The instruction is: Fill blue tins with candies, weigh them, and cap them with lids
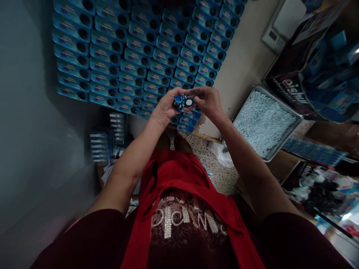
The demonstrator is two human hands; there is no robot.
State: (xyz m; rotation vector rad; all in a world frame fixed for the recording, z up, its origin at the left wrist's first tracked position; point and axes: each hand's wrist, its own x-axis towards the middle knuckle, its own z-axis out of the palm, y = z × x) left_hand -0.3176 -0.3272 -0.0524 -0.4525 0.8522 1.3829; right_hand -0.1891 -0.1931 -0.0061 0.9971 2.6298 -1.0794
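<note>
My left hand is cupped palm up over the near edge of the rows, its fingers curled around several small blue caps. Among them one cap shows a white round face. The thumb and fingers of my right hand are closed at the edge of that cap; the exact grip is partly hidden. Below both hands lie rows of flat blue packs with printed fronts, most with a dark round hole at one end. A few packs nearest me have a blue round piece in that spot.
On the right, a metal tray holds many small pale-blue and white pellets. Beyond it are a dark printed carton of blue packs and a white scale. Stacked packs stand at left, beside a grey wall.
</note>
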